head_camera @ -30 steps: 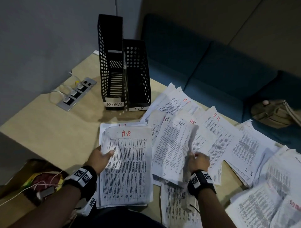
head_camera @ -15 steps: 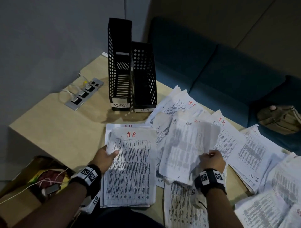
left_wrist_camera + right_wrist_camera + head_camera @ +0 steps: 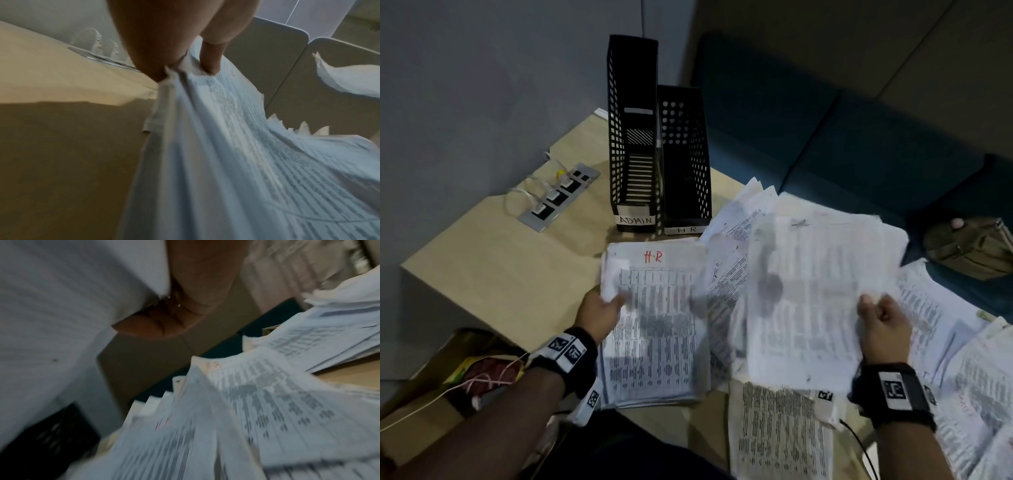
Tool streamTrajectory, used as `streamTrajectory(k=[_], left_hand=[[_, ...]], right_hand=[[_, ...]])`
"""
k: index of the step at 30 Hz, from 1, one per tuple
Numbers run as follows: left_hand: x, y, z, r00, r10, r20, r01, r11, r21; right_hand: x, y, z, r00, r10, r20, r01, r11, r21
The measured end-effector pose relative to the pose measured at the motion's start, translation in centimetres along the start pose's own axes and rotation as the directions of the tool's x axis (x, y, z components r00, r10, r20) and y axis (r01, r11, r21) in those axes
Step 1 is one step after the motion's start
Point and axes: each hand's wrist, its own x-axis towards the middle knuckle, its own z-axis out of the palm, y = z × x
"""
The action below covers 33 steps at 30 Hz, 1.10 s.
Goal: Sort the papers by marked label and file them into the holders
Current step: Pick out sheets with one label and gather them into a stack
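Currently sorting: my left hand point(image 3: 599, 310) grips the HR stack point(image 3: 657, 322) at its edge before the HR holder point(image 3: 683, 161), my right hand point(image 3: 883, 325) pinches a lifted sheet point(image 3: 808, 291), label blurred; next, read it and add accordingly.

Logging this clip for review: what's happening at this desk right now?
A person is sorting printed papers. The left hand grips the edge of a neat stack topped with a sheet marked HR, lying on the table. The right hand holds a loose sheet lifted above the scattered papers; its label is blurred. Two black holders, ADMIN and HR, stand behind the stack, with no papers visible inside.
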Motion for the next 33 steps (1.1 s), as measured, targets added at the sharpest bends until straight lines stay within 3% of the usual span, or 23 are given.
streamTrajectory(k=[4, 7, 11, 12, 17, 20, 22, 24, 26, 28, 29, 31, 33], left_hand=[[-0.7, 1.2, 2.4, 0.983, 0.082, 0.163, -0.092, 0.994, 0.056], [-0.6, 1.1, 4.6, 0.969, -0.052, 0.241, 0.051, 0.999, 0.010], [-1.1, -0.4, 4.3, 0.924, -0.231, 0.304, 0.284, 0.948, -0.145], [-1.6, -0.5, 3.8, 0.921, -0.228, 0.317, 0.293, 0.940, -0.175], [-1.3, -0.3, 3.2, 0.974, 0.062, 0.217, -0.049, 0.997, -0.065], [-1.8, 0.4, 3.1, 0.970, 0.068, 0.232, -0.038, 0.991, -0.132], [-2.3, 0.8, 3.2, 0.960, 0.054, 0.276, -0.006, 0.985, -0.172], [-2.5, 1.1, 3.6, 0.944, 0.044, 0.328, 0.016, 0.984, -0.178], [-2.8, 1.5, 4.0, 0.935, 0.040, 0.352, 0.023, 0.985, -0.171], [-2.9, 1.8, 4.2, 0.933, 0.049, 0.356, 0.001, 0.990, -0.139], [-2.8, 1.9, 4.1, 0.932, 0.079, 0.354, -0.042, 0.993, -0.112], [-2.5, 2.2, 3.9, 0.910, 0.201, 0.363, -0.195, 0.979, -0.052], [-2.3, 3.0, 3.4, 0.867, 0.326, 0.378, -0.341, 0.940, -0.028]], right_hand=[[-3.0, 2.1, 6.1, 0.961, 0.058, 0.271, -0.020, 0.990, -0.139], [-5.3, 3.8, 9.9, 0.916, 0.208, 0.344, -0.144, 0.969, -0.201], [-7.4, 4.5, 11.8, 0.913, 0.214, 0.348, -0.097, 0.941, -0.324], [-7.9, 4.5, 12.0, 0.906, 0.222, 0.360, -0.104, 0.942, -0.318], [-8.6, 3.3, 12.9, 0.800, 0.280, 0.531, -0.164, 0.953, -0.255], [-6.7, 1.9, 13.3, 0.868, 0.106, 0.485, 0.145, 0.881, -0.451], [-5.5, -0.1, 13.8, 0.872, -0.037, 0.489, 0.251, 0.891, -0.379], [-4.7, -1.6, 14.9, 0.828, -0.123, 0.547, 0.361, 0.864, -0.352], [-4.8, -2.2, 16.2, 0.773, -0.139, 0.619, 0.490, 0.749, -0.445], [-5.6, -2.2, 17.3, 0.690, -0.165, 0.705, 0.626, 0.625, -0.466], [-6.1, -2.1, 17.7, 0.639, -0.174, 0.750, 0.670, 0.605, -0.430], [-7.1, -1.8, 18.3, 0.555, -0.203, 0.806, 0.695, 0.647, -0.315], [-7.6, -1.3, 18.5, 0.517, -0.268, 0.813, 0.682, 0.702, -0.202]])
